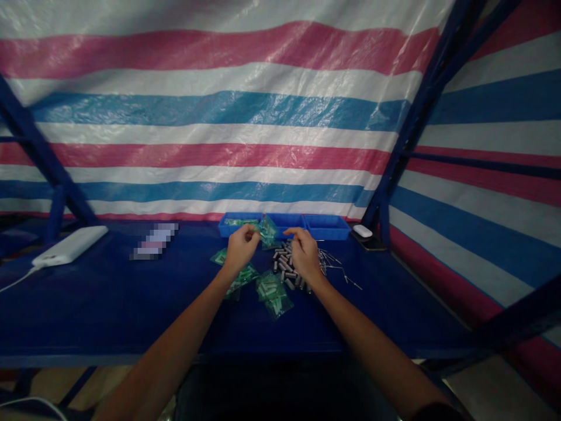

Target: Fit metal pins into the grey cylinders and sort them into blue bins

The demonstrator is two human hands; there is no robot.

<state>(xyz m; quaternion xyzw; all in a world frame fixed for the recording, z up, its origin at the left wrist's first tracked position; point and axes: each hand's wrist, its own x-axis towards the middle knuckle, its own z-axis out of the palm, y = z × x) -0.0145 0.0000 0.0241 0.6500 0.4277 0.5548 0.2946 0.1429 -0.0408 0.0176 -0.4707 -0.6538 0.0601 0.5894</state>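
Observation:
My left hand (pixel 240 248) is closed, its thumb and fingertips pinching the edge of a small green-tinted clear plastic bag (pixel 268 232) with small pieces inside. Just to the right is my right hand (pixel 305 252), its index finger stretched towards the bag and nothing visible in it; its other fingers are partly hidden. Beneath it lies a pile of short grey metal cylinders (pixel 284 266), with several thin metal rods (pixel 335 261) on the right. More filled green bags (pixel 274 292) lie nearer me, and others (pixel 246 276) are partly behind my left wrist.
A blue tray (pixel 328 228) with three compartments stands behind my hands; green bags are in its left compartment. On the blue table (pixel 131 310) are a white power bank (pixel 72 245) with a cable, a blurred-out flat item (pixel 155 241), and a white case (pixel 362 231) on a dark phone (pixel 371 242).

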